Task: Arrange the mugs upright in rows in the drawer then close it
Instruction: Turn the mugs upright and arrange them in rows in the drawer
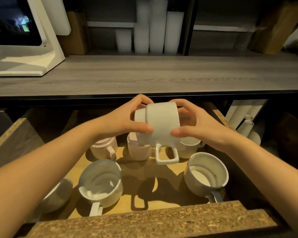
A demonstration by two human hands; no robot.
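Observation:
Above the open drawer [150, 219] I hold two nested white mugs on their side. The outer mug [163, 124] has its handle pointing down; the inner ribbed mug [139, 115] sticks out to the left. My left hand [122, 119] grips the inner mug's end and my right hand [194, 124] grips the outer mug. In the drawer stand an upright white mug [100, 183] front left, a grey mug [206, 172] front right, two pink mugs [104, 147] [138, 149] and a white mug [189, 146] behind. Another mug [58, 196] is half hidden under my left forearm.
A grey wooden counter [144, 74] runs above the drawer, with a white monitor stand [29, 62] at its left. Stacks of white paper cups [155, 28] stand on the shelf behind. More cup stacks [244, 117] lie right of the drawer.

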